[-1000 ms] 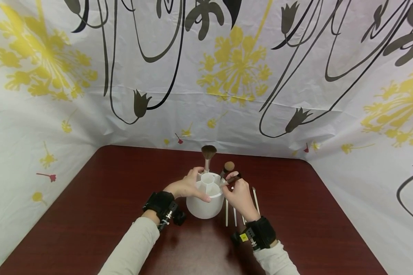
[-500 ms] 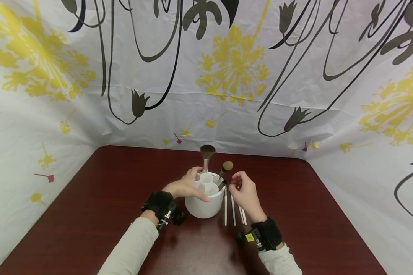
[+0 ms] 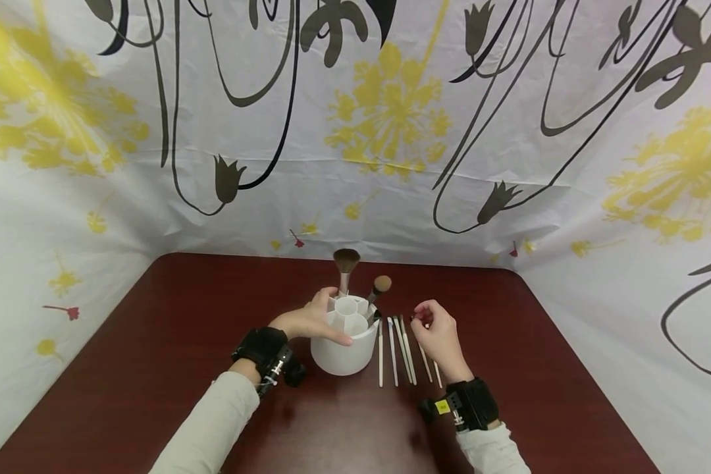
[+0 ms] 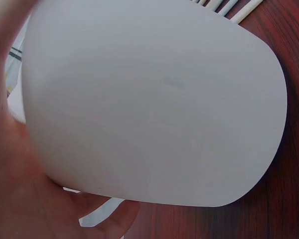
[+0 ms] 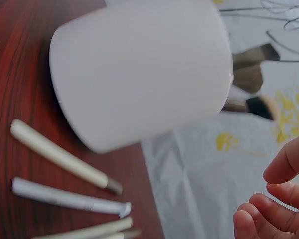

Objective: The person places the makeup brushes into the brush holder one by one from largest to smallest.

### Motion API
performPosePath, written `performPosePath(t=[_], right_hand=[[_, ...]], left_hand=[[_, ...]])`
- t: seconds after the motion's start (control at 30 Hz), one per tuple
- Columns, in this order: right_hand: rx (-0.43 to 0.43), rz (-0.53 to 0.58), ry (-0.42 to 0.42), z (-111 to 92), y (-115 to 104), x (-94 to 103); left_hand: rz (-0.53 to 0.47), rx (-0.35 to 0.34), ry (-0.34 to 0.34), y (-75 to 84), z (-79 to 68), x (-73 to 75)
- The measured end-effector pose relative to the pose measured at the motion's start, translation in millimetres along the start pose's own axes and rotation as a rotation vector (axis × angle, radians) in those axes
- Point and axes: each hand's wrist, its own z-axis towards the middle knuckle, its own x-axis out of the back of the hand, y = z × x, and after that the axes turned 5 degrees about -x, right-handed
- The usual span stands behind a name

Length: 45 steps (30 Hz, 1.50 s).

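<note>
My left hand [image 3: 308, 322] grips the white round makeup brush holder [image 3: 342, 359] by its upper left side, thumb at the near rim. The holder's top is split into compartments around a central tube. A large fluffy brush [image 3: 346, 261], a round-headed brush [image 3: 382, 284] and a small dark-tipped brush stand in it, leaning outward. In the left wrist view, the holder's white wall [image 4: 159, 99] fills most of the frame. My right hand [image 3: 441, 336], fingers loosely bent and holding nothing, hovers over the right end of a row of slim makeup brushes [image 3: 394, 355].
Several pale-handled brushes, among them one cream-handled brush [image 5: 62, 155] and one white-handled brush [image 5: 70, 198], lie side by side right of the holder on the dark red wooden table [image 3: 225, 289]. A patterned white cloth [image 3: 261, 230] hangs behind the table.
My right hand has let go of a dark-tipped brush, now in the holder, and moved right over the loose brushes. My left hand stays on the holder; the head view has shifted slightly.
</note>
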Motion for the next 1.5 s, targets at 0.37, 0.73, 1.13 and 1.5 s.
performPosePath(t=[0.37, 0.73, 1.13, 1.5], right_hand=[[-0.032, -0.117, -0.123, 4, 27, -27.8], [-0.051, -0.188, -0.234, 0, 40, -50.5], [0.0, -0.273, -0.222, -4, 48, -62.5], [0.011, -0.313, -0.211, -2, 44, -64.5]], left_hand=[[0.076, 0.007, -0.014, 0.2, -6.0, 7.2], [0.13, 0.003, 0.041, -4.0, -12.6, 10.4], [-0.084, -0.045, 0.032, -12.5, -7.7, 7.3], [0.052, 0.068, 0.046, -16.0, -4.1, -3.0]])
